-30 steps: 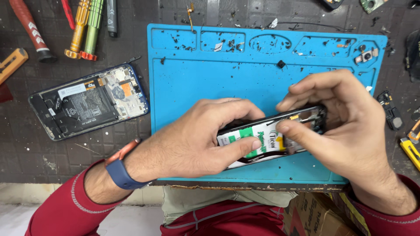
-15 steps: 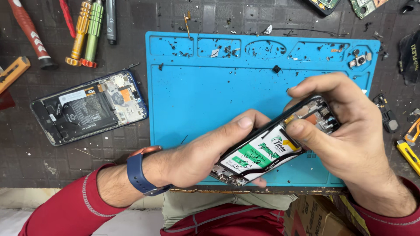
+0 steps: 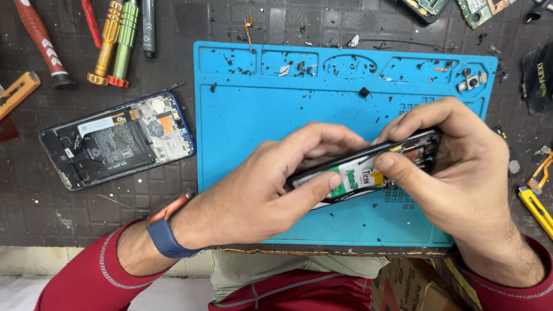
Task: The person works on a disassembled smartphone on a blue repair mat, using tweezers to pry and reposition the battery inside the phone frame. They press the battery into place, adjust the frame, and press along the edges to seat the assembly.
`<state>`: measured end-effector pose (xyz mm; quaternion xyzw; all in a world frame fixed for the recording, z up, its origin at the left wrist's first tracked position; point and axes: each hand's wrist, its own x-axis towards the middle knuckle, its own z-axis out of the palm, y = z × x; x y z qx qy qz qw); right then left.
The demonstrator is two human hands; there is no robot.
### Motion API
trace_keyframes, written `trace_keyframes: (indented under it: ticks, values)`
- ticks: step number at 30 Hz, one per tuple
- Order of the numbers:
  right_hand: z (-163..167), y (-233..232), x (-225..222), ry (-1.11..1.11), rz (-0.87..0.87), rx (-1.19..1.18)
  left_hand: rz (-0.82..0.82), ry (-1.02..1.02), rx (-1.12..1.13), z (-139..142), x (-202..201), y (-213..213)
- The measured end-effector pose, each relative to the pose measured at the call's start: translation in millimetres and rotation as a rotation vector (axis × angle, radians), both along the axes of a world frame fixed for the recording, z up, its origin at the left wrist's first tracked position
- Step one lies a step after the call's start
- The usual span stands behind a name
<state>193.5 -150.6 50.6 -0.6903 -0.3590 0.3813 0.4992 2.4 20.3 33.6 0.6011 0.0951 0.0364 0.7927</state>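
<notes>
Now, from the left: a row of red, yellow and green screwdrivers (image 3: 109, 43) lies well beyond the fingers on the dark workbench, and nearer them rests an opened blue-framed phone with its black battery showing (image 3: 118, 141), untouched and where it was a second ago. The left hand (image 3: 259, 196), a blue-strapped watch (image 3: 167, 230) on its wrist, has its fingers curled over the near end of a black opened phone with a green-and-white labelled battery (image 3: 360, 173), thumb pressed flat along the label. The right hand (image 3: 461, 173) pinches the far end, thumb on the battery's edge and the other fingers wrapped over the top rim. Both hands hold it just above the blue silicone repair mat (image 3: 253, 115).

Half a second back the phone was tipped steeply, its right end raised; it has since been levelled out and drawn up a little towards the mat's middle. I'd judge that as a regrip, both thumbs now bearing on the battery. Past the right fingers, a yellow-handled tool (image 3: 536, 207) lies at the edge.
</notes>
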Motion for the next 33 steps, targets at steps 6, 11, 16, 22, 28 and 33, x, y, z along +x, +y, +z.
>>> trace_keyframes:
  ticks: [6, 11, 16, 22, 28, 33]
  values:
    - [-1, 3, 0, -0.029, -0.001, -0.055, 0.086, -0.033, 0.274, -4, 4, 2]
    - [-2, 5, -5, -0.069, -0.013, -0.099, 0.115, -0.054, 0.376, -7, 3, -1]
    - [-5, 4, -6, -0.024, -0.006, -0.051, 0.12, -0.065, 0.453, -9, 2, -6]
    - [-8, 0, -6, -0.016, -0.027, -0.04, 0.134, -0.092, 0.504, -8, -1, -10]
    - [-12, -3, -5, -0.047, 0.006, -0.023, 0.151, -0.132, 0.48, -9, -4, -15]
    - [-14, -6, -6, 0.026, 0.003, -0.042, 0.147, -0.182, 0.484, -11, -4, -15]
